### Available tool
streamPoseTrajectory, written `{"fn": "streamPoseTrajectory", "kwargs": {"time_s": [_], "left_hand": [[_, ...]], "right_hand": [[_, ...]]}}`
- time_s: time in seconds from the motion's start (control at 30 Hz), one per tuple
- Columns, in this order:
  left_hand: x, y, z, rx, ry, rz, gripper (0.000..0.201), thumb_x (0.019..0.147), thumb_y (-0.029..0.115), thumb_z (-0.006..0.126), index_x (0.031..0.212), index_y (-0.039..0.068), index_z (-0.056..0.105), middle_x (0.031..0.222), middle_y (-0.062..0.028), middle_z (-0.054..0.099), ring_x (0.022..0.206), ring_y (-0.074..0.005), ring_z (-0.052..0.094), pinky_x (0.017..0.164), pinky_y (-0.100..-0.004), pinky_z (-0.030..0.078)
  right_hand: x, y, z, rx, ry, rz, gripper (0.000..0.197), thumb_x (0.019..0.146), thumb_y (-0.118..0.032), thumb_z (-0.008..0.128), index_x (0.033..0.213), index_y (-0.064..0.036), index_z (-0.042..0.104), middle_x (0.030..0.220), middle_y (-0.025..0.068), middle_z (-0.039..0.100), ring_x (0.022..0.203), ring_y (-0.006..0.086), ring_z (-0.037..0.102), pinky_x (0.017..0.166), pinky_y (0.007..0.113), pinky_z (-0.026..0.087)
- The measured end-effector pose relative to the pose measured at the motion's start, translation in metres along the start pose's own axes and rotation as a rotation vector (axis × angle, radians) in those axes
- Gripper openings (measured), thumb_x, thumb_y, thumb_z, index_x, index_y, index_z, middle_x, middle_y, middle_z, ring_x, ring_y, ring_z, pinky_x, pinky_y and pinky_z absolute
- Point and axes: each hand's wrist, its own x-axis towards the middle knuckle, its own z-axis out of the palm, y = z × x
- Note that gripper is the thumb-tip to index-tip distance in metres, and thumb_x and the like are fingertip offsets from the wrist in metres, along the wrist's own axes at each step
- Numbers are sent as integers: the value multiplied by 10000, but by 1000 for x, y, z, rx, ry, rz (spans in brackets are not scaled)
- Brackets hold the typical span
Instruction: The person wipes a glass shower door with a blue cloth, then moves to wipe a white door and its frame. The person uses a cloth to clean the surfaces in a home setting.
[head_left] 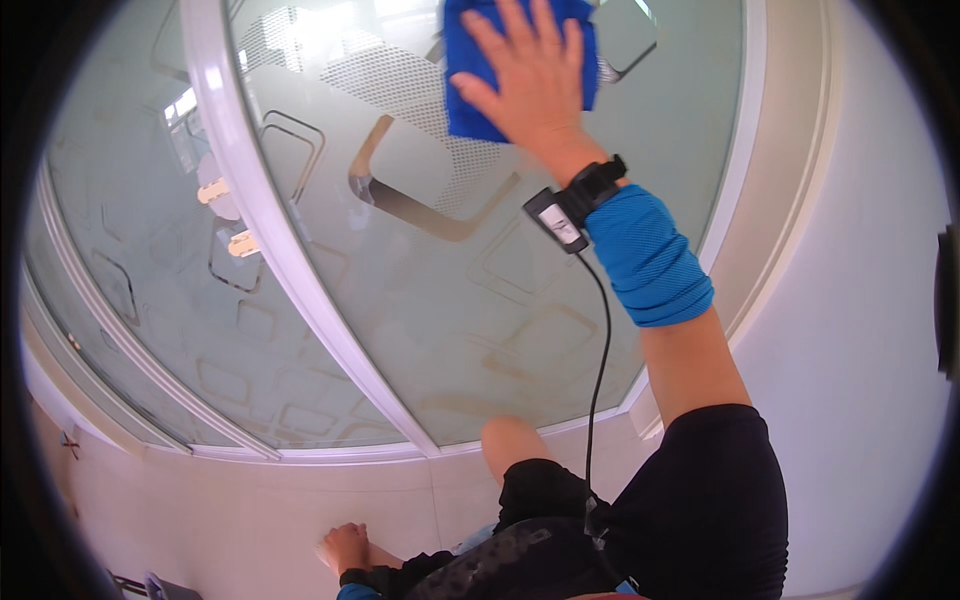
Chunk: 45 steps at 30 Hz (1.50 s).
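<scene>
My right hand (532,75) is pressed flat with spread fingers on a blue cloth (467,112), which lies against the frosted glass panel (430,290) of a door. Square outlines and a dotted pattern decorate the glass. The top edge of the cloth runs out of view. My left hand (345,546) hangs low, away from the glass, its fingers curled in; nothing shows in them.
A white upright frame (265,185) parts this panel from another glass panel (130,270) at the left. White wall (850,330) stands close on the right. Light floor tiles (230,500) lie below. From my right wrist device (560,222) hangs a black cable (598,390).
</scene>
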Motion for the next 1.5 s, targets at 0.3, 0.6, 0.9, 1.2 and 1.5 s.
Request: {"fn": "streamPoseTrajectory", "kwargs": {"time_s": [0.3,0.6,0.9,1.2,1.5], "left_hand": [[5,23,-11,-33,-67,111,343,904,418,632,907,112,786,886,-146,743,890,-371,696,806,-508,549],[-20,-15,-6,-142,-5,101,318,912,379,642,906,98,790,887,-136,746,864,-345,704,830,-478,546],[-41,-56,-4,-124,-4,1,327,924,410,644,894,104,756,905,-108,735,882,-327,699,797,-460,560],[-66,-82,0,-265,122,-12,256,887,324,698,861,76,756,849,-124,726,832,-341,688,763,-457,547],[-64,-106,1,-352,130,-92,277,893,343,696,879,73,758,854,-126,734,843,-341,696,758,-460,546]], "right_hand": [[-142,179,-47,-269,90,428,680,1002,-536,493,1561,-163,389,1656,148,283,1520,411,230,1191,609,168],[-199,103,-40,-219,75,840,742,1036,-547,415,1588,-64,301,1678,200,172,1527,459,141,1202,617,120],[-74,-60,10,-76,-13,133,550,991,-443,566,1502,-255,487,1612,111,373,1467,430,303,1174,606,194],[50,-180,69,462,67,67,496,1030,-320,496,1443,-46,520,1550,114,462,1473,362,327,1214,503,183],[-94,-250,48,191,-211,-231,547,934,-387,661,1460,-307,534,1549,66,443,1391,346,409,1129,574,286]]}}
